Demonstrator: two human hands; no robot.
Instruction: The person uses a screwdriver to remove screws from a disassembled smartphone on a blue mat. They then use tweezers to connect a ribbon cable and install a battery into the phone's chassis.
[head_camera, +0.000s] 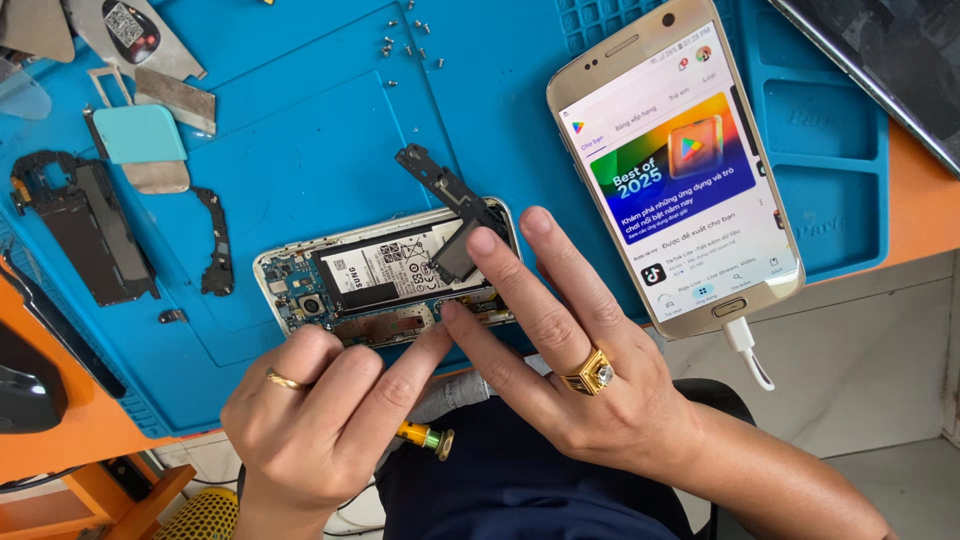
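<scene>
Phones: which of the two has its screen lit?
The gold phone on the right, lying face up with a white cable plugged in. The other phone, under both hands, lies opened with its battery exposed.

Left hand (320, 420) sits at seven o'clock, fingers curled, forefinger stretched toward one o'clock. Right hand (570, 350) comes in from four o'clock, palm down, index and middle fingers extended flat toward eleven, thumb meeting the left forefinger's tip. Rings on both.
</scene>
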